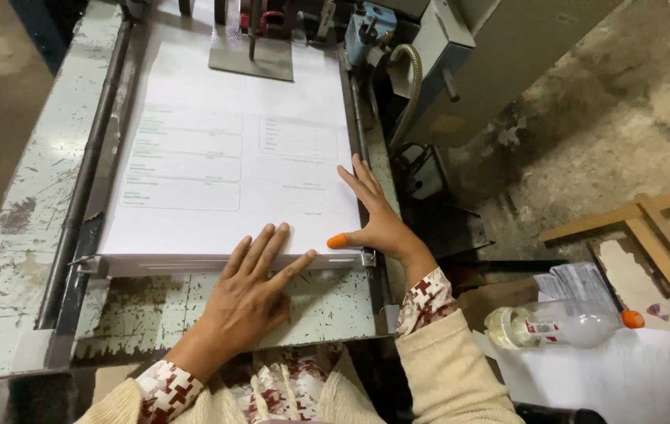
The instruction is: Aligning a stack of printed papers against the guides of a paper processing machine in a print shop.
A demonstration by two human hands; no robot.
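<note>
A single head camera looked steeply down from above the person's chest, facing forward over the worktop [13, 235]. It sat close: forearms entered from the bottom edge, and the paper stack [225, 157] filled the upper centre. The machine [461, 55] stood at upper right, with bare floor [626, 118] further right. No second view existed.

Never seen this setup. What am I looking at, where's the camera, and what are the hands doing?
One picture, from a camera worn on the person's head, looking down. A thick stack of printed paper sheets lies on a worn, paint-chipped metal machine table. The left hand lies flat over the stack's near edge. The right hand presses against the stack's right side; its thumb wears an orange rubber tip. Neither hand grips anything. A metal plate rests on the stack's far end. A plastic bottle lies at right.
</note>
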